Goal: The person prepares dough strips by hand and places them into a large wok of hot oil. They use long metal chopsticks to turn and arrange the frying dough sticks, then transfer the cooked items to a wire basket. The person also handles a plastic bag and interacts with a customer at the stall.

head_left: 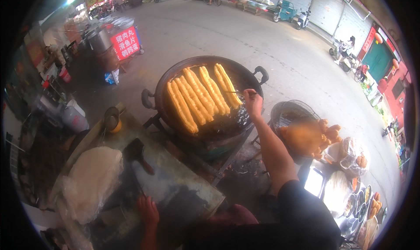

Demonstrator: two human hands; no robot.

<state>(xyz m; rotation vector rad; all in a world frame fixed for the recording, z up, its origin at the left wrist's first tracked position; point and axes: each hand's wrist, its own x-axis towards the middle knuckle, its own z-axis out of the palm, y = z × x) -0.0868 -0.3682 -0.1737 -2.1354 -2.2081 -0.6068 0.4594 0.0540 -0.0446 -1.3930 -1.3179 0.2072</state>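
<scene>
Over the right side of a wide wok of oil (226, 127), my right hand (253, 104) grips thin cooking chopsticks (233, 92). Their tips reach across the rightmost of several long golden fried dough sticks (197, 96), which lie side by side in the wok. At the lower left, my left hand (148, 210) is low over the metal-topped worktable (183, 178), by the end of a thin dark tool (137, 181). Whether it holds that tool is unclear. Just beyond lies a broad dark scraper or blade (135, 150) with a short handle. Dough under plastic film (95, 181) rests to the left.
An orange-rimmed cup (113, 120) stands at the table's far corner. Right of the wok is a wire basket (297, 107) with browned fried dough (305, 137), partly blurred. Bowls of food (357, 204) sit at lower right. A red sign (125, 43) stands across the paved street.
</scene>
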